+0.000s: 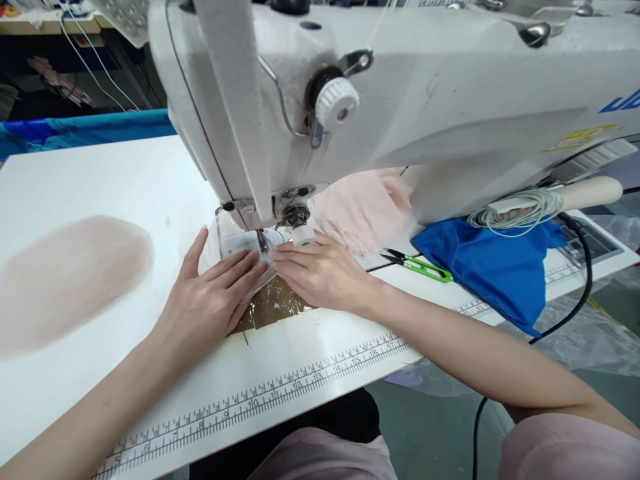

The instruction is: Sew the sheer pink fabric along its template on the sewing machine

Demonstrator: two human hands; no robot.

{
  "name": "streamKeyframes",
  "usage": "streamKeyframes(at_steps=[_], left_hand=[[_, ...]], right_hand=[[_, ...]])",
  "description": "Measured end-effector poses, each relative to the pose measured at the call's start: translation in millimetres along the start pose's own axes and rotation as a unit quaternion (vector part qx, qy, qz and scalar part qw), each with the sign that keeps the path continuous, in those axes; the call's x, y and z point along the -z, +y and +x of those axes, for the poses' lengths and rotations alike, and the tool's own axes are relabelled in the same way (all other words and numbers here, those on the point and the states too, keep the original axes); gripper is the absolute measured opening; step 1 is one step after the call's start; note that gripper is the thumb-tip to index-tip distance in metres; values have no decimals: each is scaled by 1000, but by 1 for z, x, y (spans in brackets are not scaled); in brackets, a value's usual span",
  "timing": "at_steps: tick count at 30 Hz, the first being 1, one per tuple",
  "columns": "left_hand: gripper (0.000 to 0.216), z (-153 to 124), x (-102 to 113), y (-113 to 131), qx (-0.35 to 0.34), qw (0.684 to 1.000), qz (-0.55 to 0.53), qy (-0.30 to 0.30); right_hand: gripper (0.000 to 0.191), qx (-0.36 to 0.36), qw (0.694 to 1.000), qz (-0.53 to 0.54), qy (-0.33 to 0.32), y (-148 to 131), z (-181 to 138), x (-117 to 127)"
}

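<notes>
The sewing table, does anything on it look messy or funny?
A little. The blue cloth slumps over the table's far edge, and the green snips lie open beside it.

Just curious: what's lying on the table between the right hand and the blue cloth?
Green thread snips lie there, apart from both the right hand and the blue cloth, in the head view.

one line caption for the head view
Both hands, left and right, press sheer fabric flat under a white sewing machine.
</notes>
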State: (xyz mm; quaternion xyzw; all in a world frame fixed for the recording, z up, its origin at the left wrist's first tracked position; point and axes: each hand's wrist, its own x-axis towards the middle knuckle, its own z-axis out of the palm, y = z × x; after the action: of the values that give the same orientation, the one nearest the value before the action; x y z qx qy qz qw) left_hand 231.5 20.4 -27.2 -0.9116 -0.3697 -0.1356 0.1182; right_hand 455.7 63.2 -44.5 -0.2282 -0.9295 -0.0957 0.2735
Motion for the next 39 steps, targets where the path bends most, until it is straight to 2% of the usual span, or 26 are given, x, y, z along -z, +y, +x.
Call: streamKeyframes(at_steps=[5,11,20,32,35,39], left_hand=[[34,1,-2,-2,-1,1000,5,5],[33,1,-7,-5,-8,999,0,39],[31,4,-9,-7,-4,999,-6,42],[32,3,-9,-7,2,999,-1,39],[43,3,-6,-10,12,999,-13,34],[58,0,4,-13,34,999,18,-5]], right_hand=[[28,-16,1000,17,-6,0,1,0],[28,-28,999,21,-16,0,3,-1],[28,-31,999,-12,-29,1,5,0],[29,-45,998,16,-51,1,6,0],[30,-38,998,2,-55,3,6,0],[28,-38,998,-28,-38,3,8,4]])
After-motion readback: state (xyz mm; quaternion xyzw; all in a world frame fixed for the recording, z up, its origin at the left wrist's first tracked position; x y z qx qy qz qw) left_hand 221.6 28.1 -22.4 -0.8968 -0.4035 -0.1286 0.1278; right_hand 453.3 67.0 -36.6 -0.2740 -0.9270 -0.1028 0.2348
